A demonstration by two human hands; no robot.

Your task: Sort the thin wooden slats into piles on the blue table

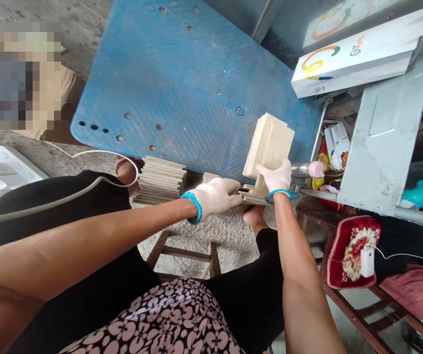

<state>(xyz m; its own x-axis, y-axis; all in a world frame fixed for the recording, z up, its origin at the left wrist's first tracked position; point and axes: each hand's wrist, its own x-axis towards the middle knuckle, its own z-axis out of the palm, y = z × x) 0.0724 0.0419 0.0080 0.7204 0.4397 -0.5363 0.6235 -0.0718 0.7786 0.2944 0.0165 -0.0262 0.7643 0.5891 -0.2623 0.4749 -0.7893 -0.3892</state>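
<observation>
My left hand [217, 195], in a white knit glove with a blue cuff, reaches right with its fingers stretched out and slightly apart. Its fingertips are at the left ends of a few flat wooden slats [253, 197] by the blue surface's near edge. My right hand [277, 176], gloved alike, grips a thin pale wooden board [261, 188] at the near end of a stack of boards [268, 140]. Part of that grip is hidden behind the glove. Left of my left hand stands a row of stacked wooden slats [162, 181].
A blue plastic surface [182, 73] with holes spreads ahead. On the right are a metal frame [377, 142], a white paper bag [355, 61] and a pink-capped bottle [313, 169]. A white cable [101, 179] crosses at left. A wooden stool [185, 254] stands below.
</observation>
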